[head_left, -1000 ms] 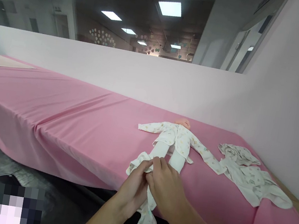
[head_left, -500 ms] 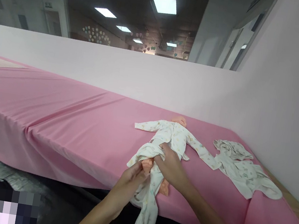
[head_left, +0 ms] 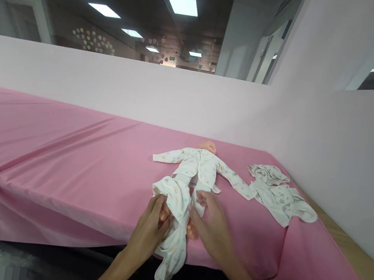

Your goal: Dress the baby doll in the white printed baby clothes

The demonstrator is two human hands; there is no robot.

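Doll [head_left: 200,163] lies on its back on the pink sheet [head_left: 63,158], near the front edge of the long table, head pointing toward the back wall [head_left: 145,91]. It wears a white printed top with both sleeves spread out to the sides. Its feet point toward the person.

Trousers [head_left: 174,218], white with a small print, are bunched over the doll's legs. The lower part of the garment hangs off the table edge, between the person's forearms.

Left hand [head_left: 149,231]: closed on the bunched trousers from the left side, fingers curled into the cloth at the doll's left-of-picture leg. An orange bit of the doll's leg shows by the fingertips.

Right hand [head_left: 212,227]: fingers spread narrowly and laid flat over the doll's other leg, touching the cloth. An orange foot shows just beside the palm. Whether this hand grips the cloth or only presses it cannot be told.

Spare clothes [head_left: 279,197]: a loose heap of white printed garments lies on the sheet to the right of the doll, just beside the end of its sleeve, near the side wall. A wooden strip [head_left: 350,251] runs along the sheet's right edge.
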